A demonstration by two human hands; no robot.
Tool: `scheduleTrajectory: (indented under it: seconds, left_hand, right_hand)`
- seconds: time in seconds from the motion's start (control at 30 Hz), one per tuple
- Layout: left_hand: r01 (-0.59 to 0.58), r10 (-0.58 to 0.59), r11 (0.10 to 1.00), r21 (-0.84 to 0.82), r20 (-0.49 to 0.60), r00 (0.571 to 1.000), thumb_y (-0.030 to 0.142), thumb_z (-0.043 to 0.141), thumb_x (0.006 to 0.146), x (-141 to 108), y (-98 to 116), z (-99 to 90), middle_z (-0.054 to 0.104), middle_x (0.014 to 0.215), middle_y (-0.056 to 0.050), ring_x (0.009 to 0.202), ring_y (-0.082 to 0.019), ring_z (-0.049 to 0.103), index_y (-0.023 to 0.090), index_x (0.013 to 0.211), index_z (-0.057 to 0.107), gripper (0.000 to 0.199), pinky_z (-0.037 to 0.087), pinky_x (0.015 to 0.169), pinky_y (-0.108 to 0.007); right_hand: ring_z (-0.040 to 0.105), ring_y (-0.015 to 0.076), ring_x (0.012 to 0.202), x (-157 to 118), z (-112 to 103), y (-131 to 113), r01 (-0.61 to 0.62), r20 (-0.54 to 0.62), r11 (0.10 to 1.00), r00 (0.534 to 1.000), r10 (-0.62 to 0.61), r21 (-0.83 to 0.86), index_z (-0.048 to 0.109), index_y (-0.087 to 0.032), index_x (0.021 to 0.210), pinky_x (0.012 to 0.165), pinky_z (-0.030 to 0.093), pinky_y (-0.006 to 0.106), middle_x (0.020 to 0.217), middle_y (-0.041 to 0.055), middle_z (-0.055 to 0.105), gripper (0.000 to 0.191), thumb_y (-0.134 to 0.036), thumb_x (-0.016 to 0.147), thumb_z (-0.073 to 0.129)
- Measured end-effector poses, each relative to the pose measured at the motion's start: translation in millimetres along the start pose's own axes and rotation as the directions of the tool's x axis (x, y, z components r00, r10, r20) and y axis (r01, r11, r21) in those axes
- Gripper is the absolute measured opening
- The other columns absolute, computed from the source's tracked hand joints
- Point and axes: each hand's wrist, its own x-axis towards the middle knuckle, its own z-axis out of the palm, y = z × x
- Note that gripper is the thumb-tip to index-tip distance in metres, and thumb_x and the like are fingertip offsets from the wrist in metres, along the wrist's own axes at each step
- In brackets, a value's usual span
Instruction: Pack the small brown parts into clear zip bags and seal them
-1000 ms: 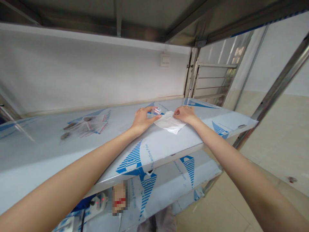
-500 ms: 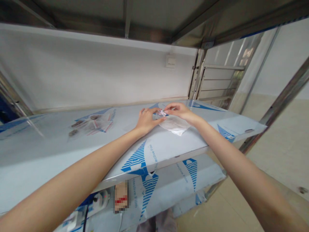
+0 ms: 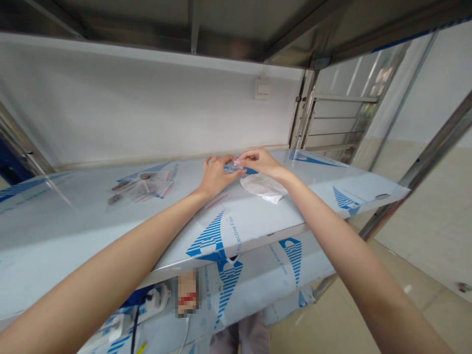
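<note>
My hands meet at the far part of a film-covered steel shelf [image 3: 243, 231]. Between their fingertips is a small clear plastic piece [image 3: 236, 164], partly hidden by my fingers. My left hand [image 3: 217, 176] pinches it from the left, and my right hand [image 3: 260, 163] pinches it from the right. Just below my right hand, a crumpled white cloth [image 3: 263, 188] lies on the shelf, apart from both hands. A thin red-edged plastic strip [image 3: 217, 201] lies near my left wrist.
Clear bags [image 3: 142, 186] with small brownish items lie on the shelf to the left. A steel shelf [image 3: 191, 29] runs overhead, and a steel upright [image 3: 416, 164] stands at right. Below are a film-covered lower shelf [image 3: 258, 280] and a power strip [image 3: 158, 298].
My right hand has joined my left at the clear piece, and both have moved left, off the cloth. The red-edged strip now shows on the film.
</note>
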Motion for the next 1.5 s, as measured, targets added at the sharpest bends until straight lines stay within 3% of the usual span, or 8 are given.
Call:
scheduleTrajectory:
  seconds: [0.2,0.3,0.43,0.8,1.07,1.2,1.37,1.5]
  left_hand:
    - [0.075,-0.071,0.989,-0.13,0.037,0.997,0.047,0.061,0.073,7,-6,-6.4,0.069,0.103,-0.006,0.102,-0.024,0.057,0.021,0.107,0.064,0.043,0.032,0.098,-0.039]
    - [0.172,-0.17,0.957,-0.234,0.029,0.985,0.042,0.049,0.083,12,-12,-9.7,0.072,0.091,-0.007,0.09,-0.021,0.062,0.017,0.095,0.07,0.035,0.039,0.089,-0.034]
    - [0.271,-0.266,0.911,-0.312,0.06,0.962,0.036,0.061,0.074,15,-16,-11.5,0.072,0.083,-0.009,0.08,-0.021,0.064,0.014,0.082,0.072,0.026,0.044,0.078,-0.031]
    - [0.084,-0.12,0.924,-0.372,-0.076,0.99,0.023,0.06,0.073,11,4,-19.6,0.067,0.066,-0.003,0.067,-0.014,0.059,0.014,0.068,0.064,0.011,0.045,0.069,-0.025]
    - [0.021,-0.011,0.945,-0.326,0.032,0.999,0.027,0.052,0.079,8,2,-20.2,0.068,0.079,-0.004,0.077,-0.015,0.058,0.015,0.074,0.063,0.017,0.043,0.077,-0.026]
    - [0.04,-0.006,0.934,-0.356,0.095,0.995,0.033,0.055,0.078,7,6,-20.4,0.07,0.084,-0.005,0.081,-0.016,0.06,0.015,0.077,0.066,0.021,0.043,0.08,-0.027]
    - [0.022,-0.021,0.945,-0.325,0.007,1.0,0.03,0.056,0.077,8,9,-22.7,0.071,0.081,-0.006,0.079,-0.016,0.061,0.014,0.074,0.067,0.019,0.044,0.079,-0.027]
    - [0.045,-0.055,0.954,-0.296,-0.024,0.998,0.03,0.059,0.075,8,8,-24.9,0.07,0.078,-0.007,0.074,-0.016,0.061,0.013,0.072,0.067,0.019,0.045,0.074,-0.027]
  right_hand:
    - [0.056,0.0125,0.064,-5,-6,10,-0.035,-0.084,0.999,0.996,0.034,-0.014,0.065,-0.015,0.071,0.061,0.043,0.026,0.069,0.0025,0.064,0.025,-0.039,0.069,0.065]
    - [0.058,0.0135,0.065,-9,-8,8,-0.096,-0.083,0.995,0.992,0.099,0.035,0.065,-0.015,0.076,0.055,0.044,0.025,0.07,0.003,0.064,0.024,-0.039,0.071,0.064]
    - [0.06,0.0152,0.072,-10,-6,5,-0.117,-0.063,0.99,0.991,0.122,0.082,0.066,-0.016,0.075,0.056,0.048,0.025,0.076,0.0056,0.067,0.021,-0.036,0.068,0.068]
    - [0.058,0.0099,0.055,-11,-6,-4,-0.072,-0.167,0.98,0.98,0.104,0.187,0.052,-0.02,0.091,0.052,0.048,0.022,0.063,-0.0041,0.059,0.034,-0.022,0.063,0.071]
    - [0.058,0.0095,0.054,-14,-5,5,-0.065,-0.148,0.98,0.985,0.094,0.188,0.038,-0.024,0.095,0.053,0.047,0.022,0.064,-0.0073,0.055,0.049,-0.026,0.06,0.073]
    - [0.06,0.0118,0.057,-14,-4,2,-0.105,-0.144,0.983,0.981,0.127,0.15,0.041,-0.023,0.098,0.053,0.048,0.024,0.066,-0.005,0.057,0.049,-0.033,0.062,0.073]
    - [0.063,0.0135,0.062,-14,-5,-2,-0.116,-0.146,0.98,0.979,0.14,0.163,0.051,-0.02,0.102,0.05,0.045,0.022,0.072,0.0005,0.064,0.048,-0.039,0.064,0.072]
    - [0.062,0.0122,0.059,-15,-8,-5,-0.168,-0.05,0.977,0.983,0.176,0.129,0.065,-0.014,0.083,0.045,0.039,0.021,0.078,0.0076,0.068,0.032,-0.041,0.068,0.069]
